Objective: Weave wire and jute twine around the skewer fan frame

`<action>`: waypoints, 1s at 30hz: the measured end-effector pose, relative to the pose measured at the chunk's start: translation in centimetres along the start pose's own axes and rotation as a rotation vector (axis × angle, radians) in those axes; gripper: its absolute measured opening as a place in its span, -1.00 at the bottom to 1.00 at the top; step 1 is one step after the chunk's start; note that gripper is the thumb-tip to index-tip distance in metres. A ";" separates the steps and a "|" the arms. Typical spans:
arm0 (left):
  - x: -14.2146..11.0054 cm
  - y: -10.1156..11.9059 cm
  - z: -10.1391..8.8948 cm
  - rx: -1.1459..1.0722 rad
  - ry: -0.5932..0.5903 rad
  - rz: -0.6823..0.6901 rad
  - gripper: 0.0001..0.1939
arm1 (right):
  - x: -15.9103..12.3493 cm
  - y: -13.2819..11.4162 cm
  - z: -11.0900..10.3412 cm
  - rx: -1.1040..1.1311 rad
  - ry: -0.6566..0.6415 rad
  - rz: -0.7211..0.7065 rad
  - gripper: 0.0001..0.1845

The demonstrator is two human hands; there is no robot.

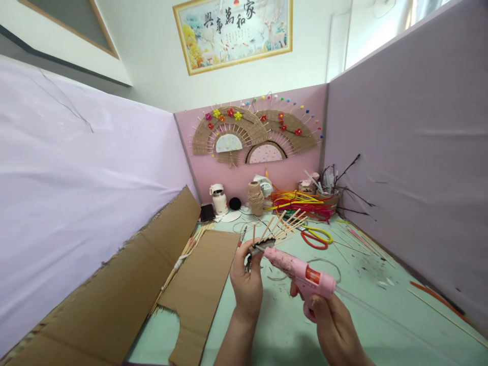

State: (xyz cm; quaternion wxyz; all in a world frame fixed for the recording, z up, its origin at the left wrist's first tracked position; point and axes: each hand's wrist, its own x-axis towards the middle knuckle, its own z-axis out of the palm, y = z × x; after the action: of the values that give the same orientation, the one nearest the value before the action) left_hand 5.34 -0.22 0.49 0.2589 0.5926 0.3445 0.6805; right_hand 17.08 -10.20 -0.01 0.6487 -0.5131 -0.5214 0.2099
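My left hand (246, 277) is closed on a small piece of corrugated cardboard (263, 246), held up over the table. Several thin wooden sticks (287, 226) fan out from its far edge. In my right hand (333, 317) is a pink hot glue gun (295, 269), gripped by its handle. A long clear glue stick (366, 300) runs out of its back end. The gun's nozzle points left and meets the cardboard piece near my left fingers; whether glue is coming out I cannot tell.
Cut cardboard sheets (206, 264) and a bundle of sticks (179, 262) lie left. Scissors (316, 237), colourful pipe cleaners (305, 203), a twine spool (255, 198), a white bottle (219, 199) and a pot of twigs (330, 198) stand or lie farther back. Decorated fans (229, 124) hang behind.
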 end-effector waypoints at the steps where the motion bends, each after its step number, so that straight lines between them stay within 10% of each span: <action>1: 0.0 0.0 0.0 0.009 -0.003 0.010 -0.74 | 0.0 0.1 0.0 -0.012 -0.002 -0.010 -0.54; 9: 0.1 0.1 -0.1 0.032 0.021 0.011 -0.74 | 0.8 0.0 -0.5 -0.128 -0.057 -0.450 -0.68; 16: 1.3 0.5 -0.4 -0.044 0.119 -0.022 -0.70 | 0.6 1.6 -2.0 -0.194 -0.081 -0.322 -0.60; 23: 4.3 2.8 -3.3 -0.004 0.456 0.097 -0.58 | 5.4 5.0 -10.2 -0.603 0.132 -0.258 -0.69; 30: 3.0 3.6 -4.3 -0.176 0.326 -0.097 -0.57 | 9.0 12.6 -17.9 -1.150 -0.141 0.023 -0.60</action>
State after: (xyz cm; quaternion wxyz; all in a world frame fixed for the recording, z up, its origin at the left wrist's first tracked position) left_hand 0.81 -0.90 4.92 0.2833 0.4321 0.3492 0.7817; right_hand 39.70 -6.06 -5.73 0.2268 -0.7737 -0.5879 -0.0663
